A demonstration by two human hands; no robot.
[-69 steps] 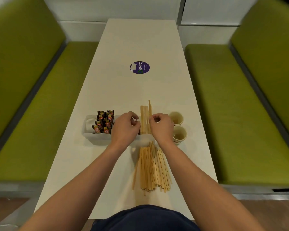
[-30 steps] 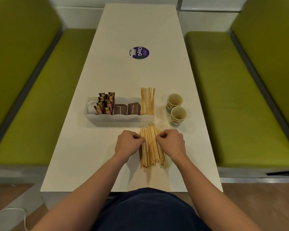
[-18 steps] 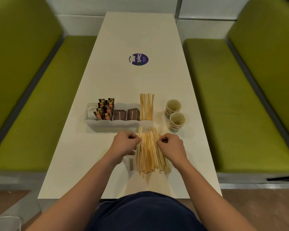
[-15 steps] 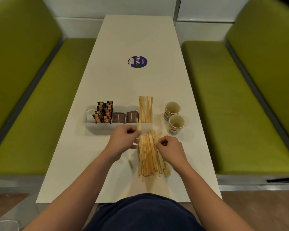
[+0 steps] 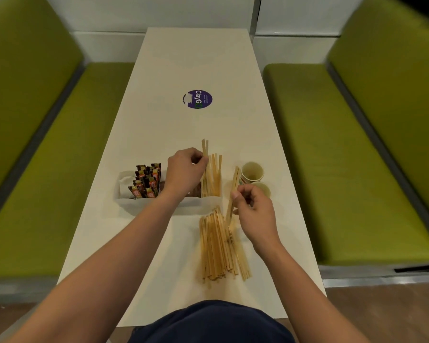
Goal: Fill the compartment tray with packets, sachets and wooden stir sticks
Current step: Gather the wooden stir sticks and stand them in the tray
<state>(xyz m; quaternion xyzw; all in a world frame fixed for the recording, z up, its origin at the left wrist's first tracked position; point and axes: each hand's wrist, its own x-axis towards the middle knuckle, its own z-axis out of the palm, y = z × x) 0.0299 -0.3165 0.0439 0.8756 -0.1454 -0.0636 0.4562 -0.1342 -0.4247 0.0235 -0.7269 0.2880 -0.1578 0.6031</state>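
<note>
Table [image 5: 196, 58] | left hand [image 5: 183, 172] now at tray [image 5: 144, 206] pinching sticks [image 5: 205, 149] | right hand [image 5: 254, 214] raised loose sticks [image 5: 235, 181] off pile [image 5: 218, 248]

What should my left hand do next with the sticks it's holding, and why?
Probably lower them into the right-end compartment of the tray and let go. The left hand pinches a couple of sticks right above the standing sticks there, while the right hand holds another stick beside it.

left hand [image 5: 183, 169] pinching sticks [image 5: 205, 147] over tray [image 5: 146, 204], right hand [image 5: 255, 211] pinching tilted stick [image 5: 235, 179]
</note>
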